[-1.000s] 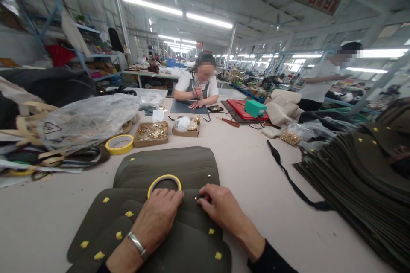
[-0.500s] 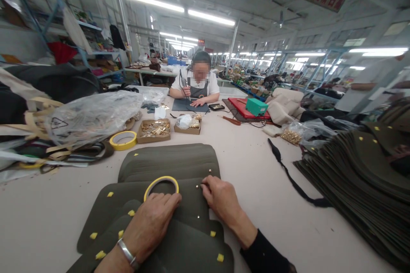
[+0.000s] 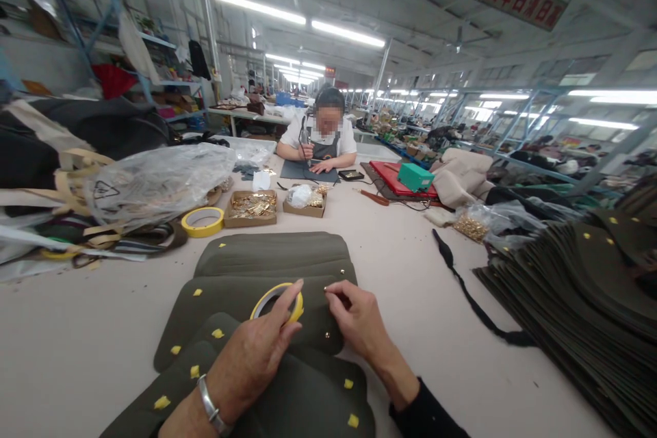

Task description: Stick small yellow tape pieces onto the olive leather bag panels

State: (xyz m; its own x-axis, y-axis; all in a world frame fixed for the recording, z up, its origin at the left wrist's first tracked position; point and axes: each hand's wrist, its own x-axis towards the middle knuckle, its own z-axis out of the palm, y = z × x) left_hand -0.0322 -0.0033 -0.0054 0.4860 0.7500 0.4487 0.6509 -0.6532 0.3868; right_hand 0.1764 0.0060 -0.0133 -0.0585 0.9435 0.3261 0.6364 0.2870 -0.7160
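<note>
My left hand [image 3: 251,363] is closed round one side of a yellow tape roll [image 3: 264,300], which is tilted above the panels. Under it lie overlapping dark green panels [image 3: 220,287] with rounded corners, several bearing small yellow tape bits [image 3: 218,333]. My right hand [image 3: 362,321] pinches thumb and forefinger together at a small shiny stud [image 3: 325,289] near the panel's right edge. Another stud [image 3: 327,335] shows below these fingertips, and a third [image 3: 342,272] sits on the panel behind.
A second tape roll [image 3: 202,222] lies beside a box of gold hardware [image 3: 250,208]. A thick stack of green panels [image 3: 554,287] and a black strap [image 3: 462,287] are to the right. Across the table [image 3: 410,253] a person [image 3: 318,137] works with a corded hand tool.
My left hand has tilted the tape roll up and moved it right. The upper panels have shifted slightly. My right fingertips have come up against the middle stud.
</note>
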